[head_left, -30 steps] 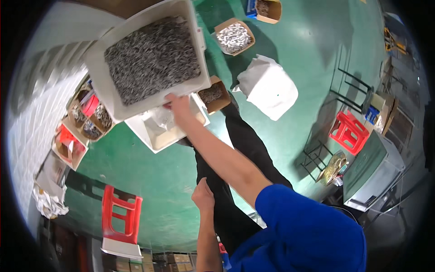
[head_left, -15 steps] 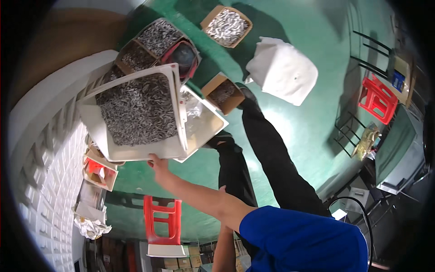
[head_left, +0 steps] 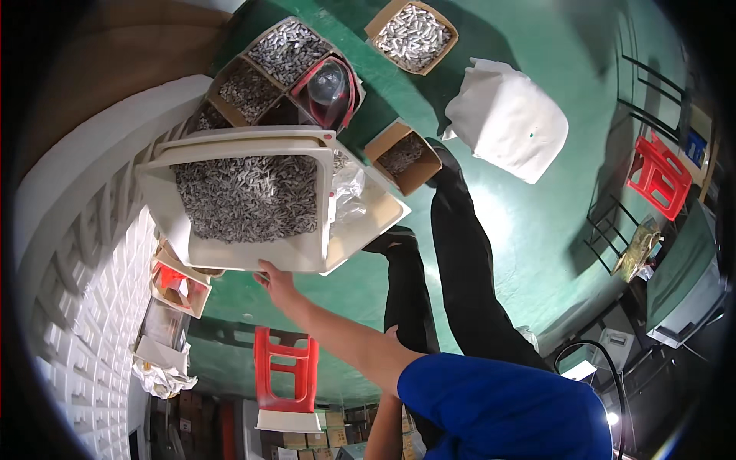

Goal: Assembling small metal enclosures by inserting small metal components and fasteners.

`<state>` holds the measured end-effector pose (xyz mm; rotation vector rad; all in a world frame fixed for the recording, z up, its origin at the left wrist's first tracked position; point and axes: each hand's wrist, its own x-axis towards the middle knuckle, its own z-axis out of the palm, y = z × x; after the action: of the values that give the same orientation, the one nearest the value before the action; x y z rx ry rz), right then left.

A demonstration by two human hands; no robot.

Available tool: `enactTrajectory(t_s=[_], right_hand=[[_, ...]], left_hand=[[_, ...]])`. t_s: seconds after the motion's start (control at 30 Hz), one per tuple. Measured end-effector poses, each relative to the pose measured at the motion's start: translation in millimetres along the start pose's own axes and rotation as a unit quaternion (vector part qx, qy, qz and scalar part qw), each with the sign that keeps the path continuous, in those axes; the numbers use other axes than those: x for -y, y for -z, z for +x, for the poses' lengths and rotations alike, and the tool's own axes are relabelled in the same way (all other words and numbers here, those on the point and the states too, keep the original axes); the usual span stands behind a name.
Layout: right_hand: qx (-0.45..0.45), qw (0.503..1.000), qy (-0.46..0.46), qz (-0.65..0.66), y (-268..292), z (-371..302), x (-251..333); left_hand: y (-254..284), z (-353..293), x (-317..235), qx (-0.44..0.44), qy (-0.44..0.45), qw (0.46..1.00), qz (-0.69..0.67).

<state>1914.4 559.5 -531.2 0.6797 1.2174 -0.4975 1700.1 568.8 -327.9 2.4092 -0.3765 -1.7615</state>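
A white plastic tub (head_left: 295,255) holds a heap of small grey metal pieces (head_left: 245,199). It sits tilted, with another white rim (head_left: 253,132) showing behind it. My right hand (head_left: 277,284) is closed on the tub's near edge, the thumb against the wall and the fingers curled below. Of my left hand (head_left: 392,332), only a little shows past my right arm, close to my leg; its fingers are hidden. Under the tub's right side lies a pale tray (head_left: 383,211) with clear plastic film in it.
Beyond the tub stand boxes of metal pieces (head_left: 287,50) and a red-lined box (head_left: 337,92). Cardboard boxes (head_left: 425,180) (head_left: 414,38) sit by my foot and farther off. A white cloth-like cover (head_left: 510,119) lies right. Red stools (head_left: 285,368) (head_left: 661,176) and a white lattice wall (head_left: 84,330) surround the floor.
The whole view has shifted a little to the right. The tub's tilt has changed, its far rim lower, and the pieces lie in a flatter heap. My right hand stays at the edge.
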Motion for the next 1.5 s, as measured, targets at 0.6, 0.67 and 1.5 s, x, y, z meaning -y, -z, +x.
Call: enactTrajectory(t_s=[0.6, 0.67, 1.5], right_hand=[[0.178, 0.372, 0.606, -0.680, -135.6, -74.7, 242.6], [0.093, 0.244, 0.663, -0.702, -161.9, -41.4, 265.7], [0.107, -0.002, 0.413, -0.905, -120.3, -144.5, 144.4]], left_hand=[[0.4, 8.6, 24.1, -0.145, -0.184, 0.964, 0.123], [1.0, 12.7, 21.0, -0.147, -0.204, 0.959, 0.135], [-23.4, -0.4, 40.2, -0.178, -0.145, 0.967, 0.106]])
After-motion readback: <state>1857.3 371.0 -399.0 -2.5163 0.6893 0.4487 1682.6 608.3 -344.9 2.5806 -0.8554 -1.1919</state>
